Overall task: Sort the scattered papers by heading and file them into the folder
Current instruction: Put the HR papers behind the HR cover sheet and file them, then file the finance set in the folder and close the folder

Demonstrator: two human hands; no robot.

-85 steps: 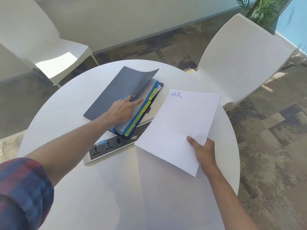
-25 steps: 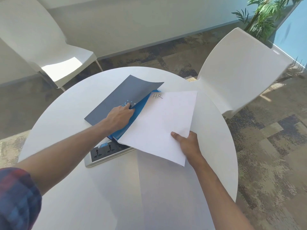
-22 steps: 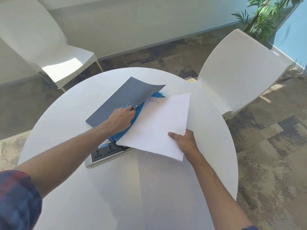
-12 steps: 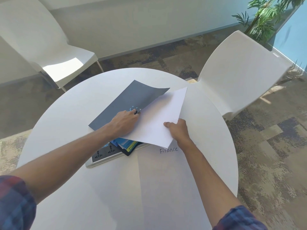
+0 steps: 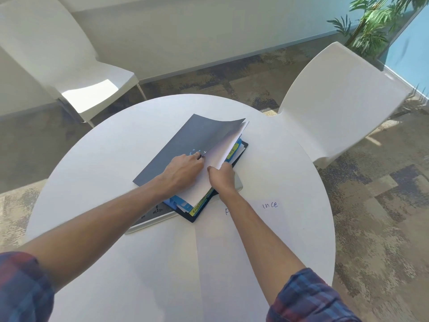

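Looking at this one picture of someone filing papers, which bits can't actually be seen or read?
All in the head view:
- Loose white sheet on the table: heading partly covered by the right forearm; only "F" and "nce" show.
- White sheet going into the dark grey folder: heading hidden under the lifted cover.
- Yellow divider tabs: lettering too small.
- Grey socket panel: mostly hidden by the folder and left forearm.
- Left hand fingertips: tucked under the cover.

Bright daylight fills the room. A hard sunlit patch lies on the chair seat (image 5: 92, 94) at ten o'clock. The white table (image 5: 130, 270) nearly washes out, with faint shadows. Wide-angle bending curves the edges; the carpet (image 5: 383, 228) at three o'clock smears.
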